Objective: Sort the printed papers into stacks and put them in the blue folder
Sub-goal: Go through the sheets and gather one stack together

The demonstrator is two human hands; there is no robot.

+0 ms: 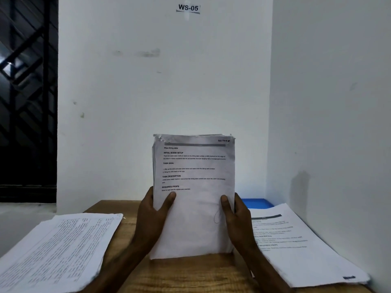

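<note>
White walls meet in a corner behind a wooden table (190, 275), with a label (188, 7) reading "WS-05" taped high on the wall (165, 81).

Head camera: I hold a stack of printed papers (193, 199) upright at the middle of the table, printed face toward me, its lower edge appearing to rest on the wood. The top sheet carries headings such as "INITIAL SCENE SETUP", "TASK GOAL" and "REQUIRED PROPS", and the upper corners are frayed.

My left hand (151, 220) grips the stack's left edge, thumb pressed on the front sheet, fingers out of sight behind. My right hand (237, 218) grips the right edge the same way, thumb on the front. Both hands clasp the stack along its lower half.

Left of the stack, a left pile (59, 248) of densely printed sheets lies flat, reaching past the table's left edge. Right of the stack, a right pile (300, 244) lies flat, text face up. The blue folder (257, 203) lies behind and to the right of the stack, at the far end of the table by the wall, its near part covered by the right pile. Far left of the stack stands a dark window grille (27, 92).
</note>
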